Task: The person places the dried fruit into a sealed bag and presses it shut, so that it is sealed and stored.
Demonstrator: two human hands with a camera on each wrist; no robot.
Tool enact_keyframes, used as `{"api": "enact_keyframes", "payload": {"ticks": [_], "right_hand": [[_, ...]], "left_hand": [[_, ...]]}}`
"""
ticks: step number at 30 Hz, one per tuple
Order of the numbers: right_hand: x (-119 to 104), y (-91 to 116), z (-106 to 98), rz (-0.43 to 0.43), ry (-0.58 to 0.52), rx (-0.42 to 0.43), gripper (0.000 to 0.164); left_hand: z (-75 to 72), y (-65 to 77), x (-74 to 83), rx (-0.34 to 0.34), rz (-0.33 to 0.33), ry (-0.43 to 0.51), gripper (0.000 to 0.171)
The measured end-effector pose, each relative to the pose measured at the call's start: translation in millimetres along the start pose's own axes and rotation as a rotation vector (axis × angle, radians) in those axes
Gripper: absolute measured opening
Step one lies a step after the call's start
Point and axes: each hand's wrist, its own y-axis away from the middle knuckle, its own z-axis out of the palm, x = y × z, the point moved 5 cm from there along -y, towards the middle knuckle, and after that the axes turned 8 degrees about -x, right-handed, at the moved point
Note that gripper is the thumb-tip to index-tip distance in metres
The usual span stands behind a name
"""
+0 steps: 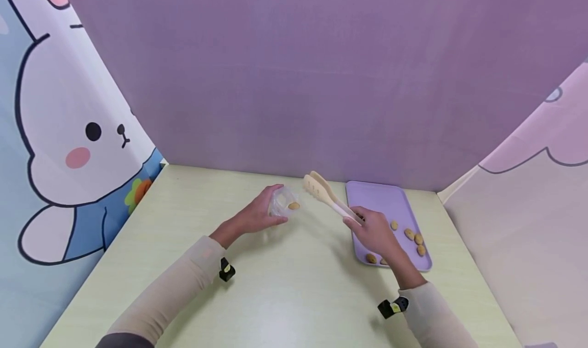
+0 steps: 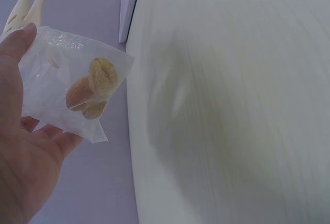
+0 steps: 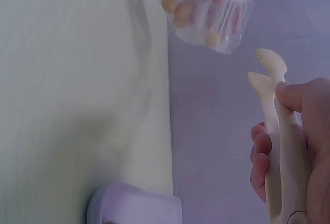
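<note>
My left hand point(image 1: 254, 215) grips a clear plastic bag point(image 1: 281, 196) between thumb and fingers, above the table. Inside it, in the left wrist view, several small tan, wrinkled, walnut-like pieces point(image 2: 103, 76) are bunched at one end. A pair of cream tongs point(image 1: 323, 194) is in my right hand point(image 1: 375, 231), thumb on one arm and fingers curled round the other. The tips of the tongs stand a little apart with nothing between them, pointing toward the bag from its right.
A lilac tray point(image 1: 376, 195) lies on the right of the pale table point(image 1: 275, 307), partly behind my right hand. Several more tan pieces point(image 1: 409, 233) are scattered on it. A purple partition point(image 1: 298, 93) rises along the table's far edge, with printed cloth at both sides.
</note>
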Motion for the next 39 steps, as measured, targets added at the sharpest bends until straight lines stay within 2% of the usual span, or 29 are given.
{"api": "enact_keyframes", "payload": {"ticks": [14,21,28,39], "right_hand": [[34,10,-9,0.002,0.036,0.068,0.033],[50,17,-14,0.067,0.041,0.066,0.035],[63,26,-24,0.095,0.102,0.075,0.037],[82,46,-36,0.156,0.099,0.073,0.041]], "left_hand": [[-1.5,2.0,1.9,0.003,-0.002,0.001,0.096],[-1.3,2.9,3.6,-0.007,-0.016,0.006,0.095],[-2.6,2.4,3.5,0.0,-0.004,-0.018,0.095],[-2.4,3.6,6.1,-0.009,0.012,-0.01,0.095]]}}
